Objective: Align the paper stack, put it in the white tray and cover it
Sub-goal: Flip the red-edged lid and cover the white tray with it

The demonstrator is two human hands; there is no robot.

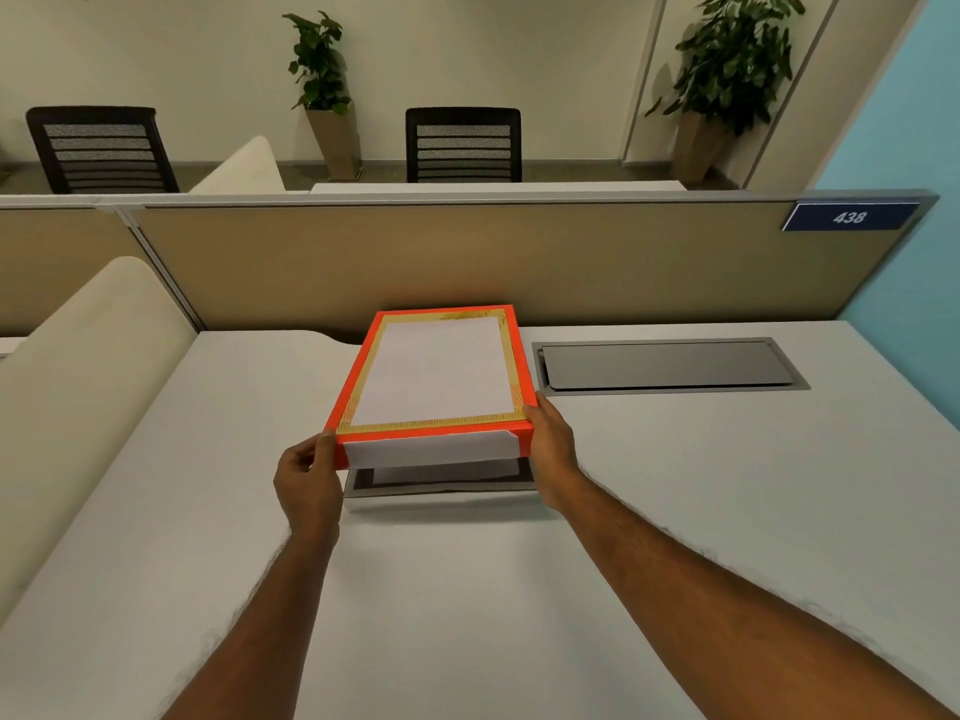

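An orange lid with a yellow border and a white centre panel is held tilted, its near edge raised above the white tray. Only the tray's near rim and a strip of the white paper stack inside it show under the lid. My left hand grips the lid's near left corner. My right hand holds the near right corner. The lid's far edge lies close to the beige partition.
The white desk spreads out in front of me. A grey cable hatch is set into it right of the lid. A beige partition closes the back, with a curved cream divider at the left.
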